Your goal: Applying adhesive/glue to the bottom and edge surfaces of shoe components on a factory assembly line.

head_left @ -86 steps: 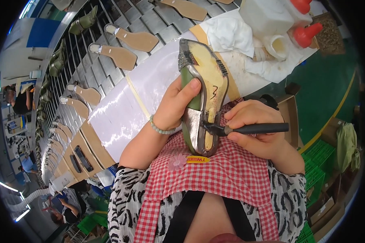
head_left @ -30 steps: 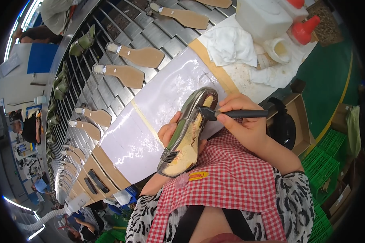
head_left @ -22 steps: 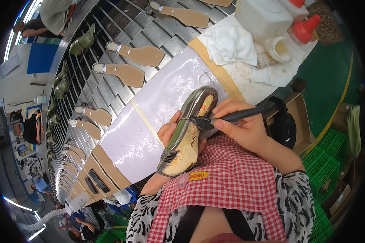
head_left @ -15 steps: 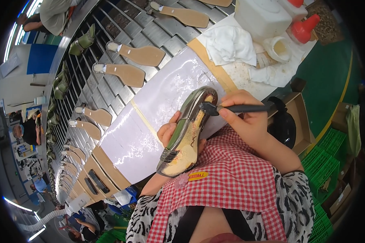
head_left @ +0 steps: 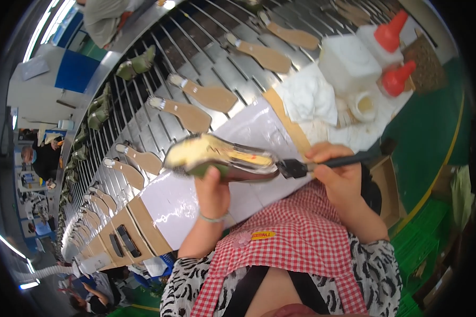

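Green shoe [head_left: 219,161]: gripped underneath by left hand [head_left: 212,193], sole up
Brush [head_left: 322,164]: clenched in right hand [head_left: 341,177], bristles touching shoe's end

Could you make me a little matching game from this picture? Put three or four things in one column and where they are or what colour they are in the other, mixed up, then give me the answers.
Things:
1. shoe
2. brush
3. squeeze bottle caps
4. flat soles

Descriptions:
A. lying in rows on the slatted conveyor
B. red, at the far right of the bench
C. held up sole side up by the left hand
D. dark handle gripped in the right hand

Pairs: 1-C, 2-D, 3-B, 4-A
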`<state>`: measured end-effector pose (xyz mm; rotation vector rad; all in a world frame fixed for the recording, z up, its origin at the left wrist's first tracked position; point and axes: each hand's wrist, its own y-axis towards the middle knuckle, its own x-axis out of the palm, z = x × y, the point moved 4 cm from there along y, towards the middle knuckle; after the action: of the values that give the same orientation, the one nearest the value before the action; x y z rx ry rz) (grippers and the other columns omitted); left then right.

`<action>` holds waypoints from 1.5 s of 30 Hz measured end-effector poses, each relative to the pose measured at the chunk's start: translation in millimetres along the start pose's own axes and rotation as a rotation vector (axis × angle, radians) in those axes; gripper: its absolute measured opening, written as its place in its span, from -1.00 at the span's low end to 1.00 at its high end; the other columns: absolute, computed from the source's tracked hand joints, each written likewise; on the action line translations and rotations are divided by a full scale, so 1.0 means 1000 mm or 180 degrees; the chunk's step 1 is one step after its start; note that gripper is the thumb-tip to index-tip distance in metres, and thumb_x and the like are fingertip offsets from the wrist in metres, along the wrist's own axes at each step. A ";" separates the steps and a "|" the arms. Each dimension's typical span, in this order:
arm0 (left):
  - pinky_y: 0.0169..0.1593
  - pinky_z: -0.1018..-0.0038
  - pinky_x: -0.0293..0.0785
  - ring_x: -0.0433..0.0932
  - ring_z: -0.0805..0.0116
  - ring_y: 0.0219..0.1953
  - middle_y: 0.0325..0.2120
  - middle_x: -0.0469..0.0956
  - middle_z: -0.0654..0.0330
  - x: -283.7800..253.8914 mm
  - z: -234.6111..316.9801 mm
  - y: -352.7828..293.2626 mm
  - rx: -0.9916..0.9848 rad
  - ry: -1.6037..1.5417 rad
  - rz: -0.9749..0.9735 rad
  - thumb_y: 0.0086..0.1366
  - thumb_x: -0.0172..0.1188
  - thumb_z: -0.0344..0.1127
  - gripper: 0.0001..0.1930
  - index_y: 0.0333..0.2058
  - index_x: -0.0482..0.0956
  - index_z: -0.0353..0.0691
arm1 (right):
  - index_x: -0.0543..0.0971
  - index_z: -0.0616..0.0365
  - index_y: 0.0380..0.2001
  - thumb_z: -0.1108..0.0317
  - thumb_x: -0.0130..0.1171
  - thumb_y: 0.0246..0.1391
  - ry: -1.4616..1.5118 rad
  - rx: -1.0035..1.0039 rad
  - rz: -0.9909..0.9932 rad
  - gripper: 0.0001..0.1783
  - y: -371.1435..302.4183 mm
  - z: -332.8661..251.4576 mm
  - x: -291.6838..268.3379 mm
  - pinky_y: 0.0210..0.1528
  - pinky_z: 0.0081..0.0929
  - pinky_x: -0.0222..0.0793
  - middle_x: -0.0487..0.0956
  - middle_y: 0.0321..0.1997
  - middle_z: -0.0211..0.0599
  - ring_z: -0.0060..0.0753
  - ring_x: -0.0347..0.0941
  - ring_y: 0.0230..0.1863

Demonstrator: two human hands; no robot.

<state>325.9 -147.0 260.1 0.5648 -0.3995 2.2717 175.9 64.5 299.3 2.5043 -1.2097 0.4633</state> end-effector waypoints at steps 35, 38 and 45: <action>0.29 -0.15 -0.23 -0.10 0.24 0.38 0.32 0.01 0.22 -0.144 0.169 0.498 0.0909 0.7817 0.1344 0.20 0.00 -0.32 -0.35 0.28 0.05 -0.06 | 0.50 0.22 -0.38 0.32 0.41 -0.20 -0.0682 0.0306 0.0699 -0.66 0.098 0.006 0.021 -0.13 -0.39 0.36 0.52 -0.36 -0.10 -0.24 0.45 -0.22; 0.29 -0.12 -0.14 0.15 0.24 0.28 0.18 0.25 0.23 -0.172 0.184 0.485 0.0896 0.8773 0.1054 0.17 0.01 -0.43 -0.46 0.17 0.22 -0.08 | 0.49 0.21 -0.38 0.29 0.39 -0.16 -0.0645 0.0424 0.0715 -0.67 0.099 0.006 0.030 -0.10 -0.37 0.35 0.52 -0.36 -0.11 -0.25 0.45 -0.21; -0.12 0.22 0.52 0.52 0.03 -0.14 -0.11 0.46 0.23 -0.209 0.187 0.437 0.0725 0.7471 0.1201 -0.20 0.45 -0.30 -0.38 -0.09 0.38 -0.04 | 0.51 0.23 -0.35 0.38 0.35 -0.16 -0.0879 0.0339 0.0695 -0.71 0.077 -0.015 0.020 -0.06 -0.40 0.33 0.54 -0.29 -0.10 -0.26 0.46 -0.19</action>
<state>186.8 -647.6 265.2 -2.0895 0.9609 1.7336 124.6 11.4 332.5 2.6018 -1.6128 0.2423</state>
